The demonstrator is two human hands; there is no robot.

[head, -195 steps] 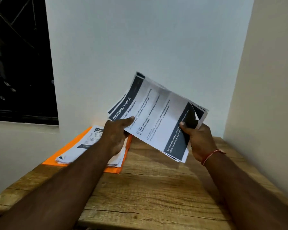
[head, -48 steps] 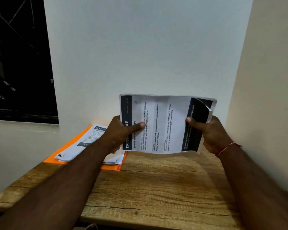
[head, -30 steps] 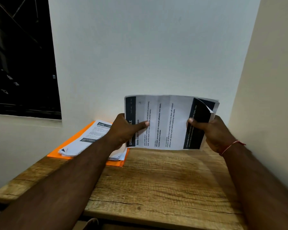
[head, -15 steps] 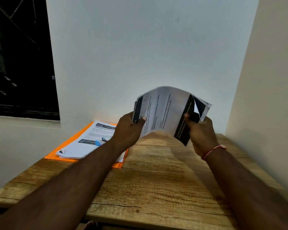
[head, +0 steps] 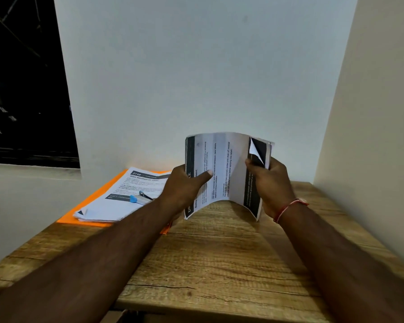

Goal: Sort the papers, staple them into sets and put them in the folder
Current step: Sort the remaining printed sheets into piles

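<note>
I hold a bundle of printed papers [head: 224, 169] upright, its lower edge at the wooden table [head: 219, 257]. My left hand [head: 184, 190] grips its left end, thumb across the front page. My right hand [head: 271, 185] grips the right end, where a dark-banded corner curls forward. The sheets bow outward between the hands. To the left an orange folder [head: 89, 208] lies flat with a second stack of papers [head: 124, 197] on it. A small stapler with a blue end [head: 140, 198] rests on that stack.
A white wall stands close behind the table and a cream wall runs along its right side. A dark window opening fills the upper left. The table's front edge is near the bottom of the view.
The bundle has come down from the air until its lower edge meets the table, and it stands more upright. Both hands keep their grip on its ends.
</note>
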